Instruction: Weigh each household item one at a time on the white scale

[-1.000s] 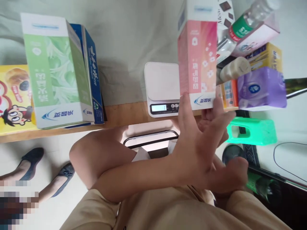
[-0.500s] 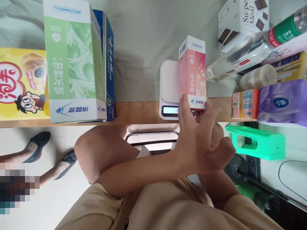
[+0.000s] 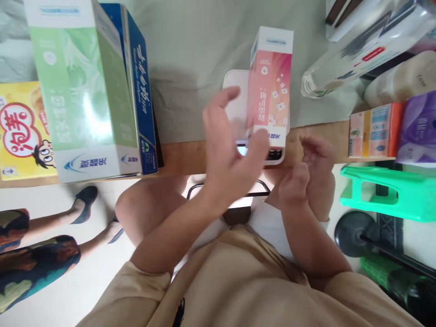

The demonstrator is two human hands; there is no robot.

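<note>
Pink flowered carton (image 3: 270,88) on white scale (image 3: 235,97); green carton (image 3: 81,86) beside.

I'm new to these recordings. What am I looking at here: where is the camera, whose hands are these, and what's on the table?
There is no machine: one camera worn on a person's head looks down at their own bare hands and lap. The left hand is spread open by the foot of a pink carton that stands upright on a white kitchen scale; whether it touches the carton I cannot tell. The right hand is loosely curled and holds nothing. Along the wooden table edge also stand a green carton with a blue carton beside it, a yellow snack box, a clear bottle lying down, and a purple tissue pack. Another person's legs show lower left.
</note>
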